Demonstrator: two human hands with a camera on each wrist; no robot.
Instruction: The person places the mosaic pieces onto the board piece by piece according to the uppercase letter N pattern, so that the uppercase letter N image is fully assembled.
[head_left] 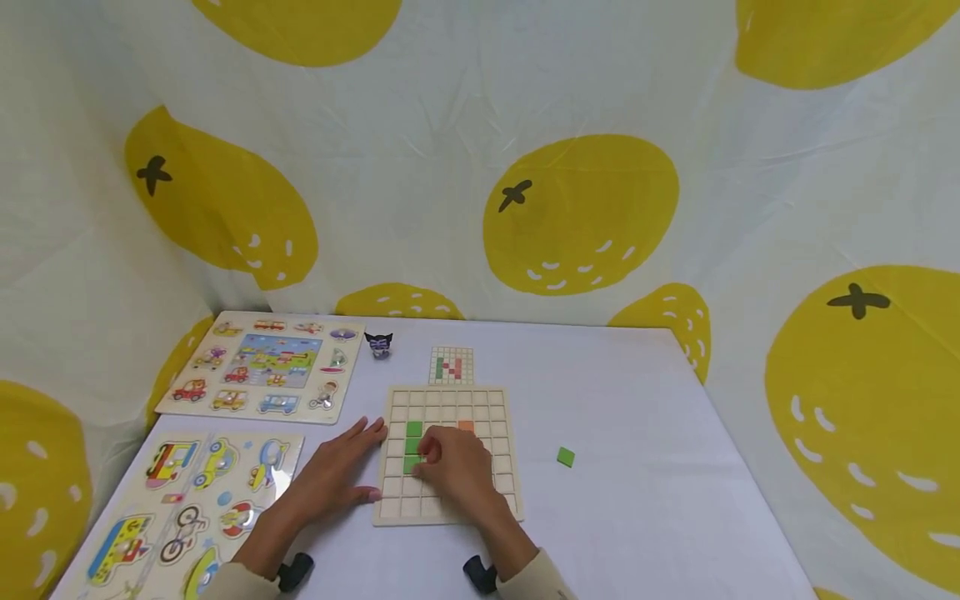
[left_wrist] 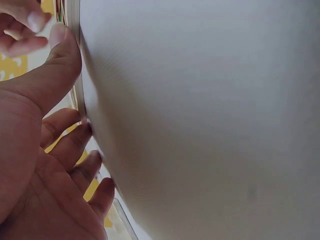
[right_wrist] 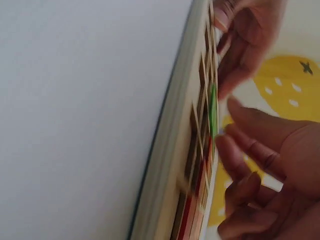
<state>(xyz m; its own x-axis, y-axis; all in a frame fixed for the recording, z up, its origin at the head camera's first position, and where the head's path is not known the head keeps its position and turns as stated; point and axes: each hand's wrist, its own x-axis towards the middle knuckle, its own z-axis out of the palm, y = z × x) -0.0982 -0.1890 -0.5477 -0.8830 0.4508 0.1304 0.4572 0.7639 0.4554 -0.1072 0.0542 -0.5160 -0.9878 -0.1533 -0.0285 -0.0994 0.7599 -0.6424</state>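
Observation:
A wooden grid board lies on the table in the head view. Three green square tiles sit in a column on its left half, and an orange tile lies farther right. My right hand is over the board, fingertips right at the green tiles. In the right wrist view its thumb and forefinger stand apart beside a green tile, with nothing visible between them. Red tiles show there too; the right hand hides them in the head view. My left hand steadies the board's left edge with extended fingers.
Behind the board lies a small pattern card, with a dark figurine to its left. One loose green tile is right of the board. Two picture puzzles, one with a landscape and one with vehicles, cover the left side.

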